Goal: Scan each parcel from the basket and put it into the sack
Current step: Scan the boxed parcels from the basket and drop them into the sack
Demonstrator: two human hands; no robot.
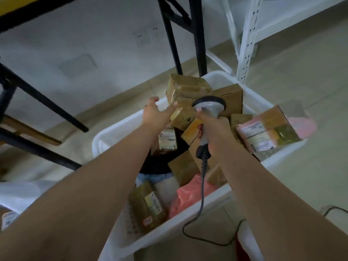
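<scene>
Picking step, centre frame. Left hand [153, 114], fingers spread and holding nothing, reaches toward the taped cardboard parcel [185, 90] atop the heap in the white basket [216, 200]. Right hand [216, 134] is wrapped round the barcode scanner [208, 107], its head over the boxes. Sack not clearly identifiable. Next, likely: grasp the parcel, turn its label toward the scanner.

We see a white plastic basket [212, 199] on the floor, heaped with parcels. A tape-wrapped brown box [187, 89] tops the pile at the far end, with a plain cardboard box [232, 99] just beside it. A labelled box [267, 130] leans over the right rim. Near the close edge lie a pink bag [185, 198] and a labelled brown packet [147, 206]. A grey corded scanner [208, 110] stands over the pile.
</scene>
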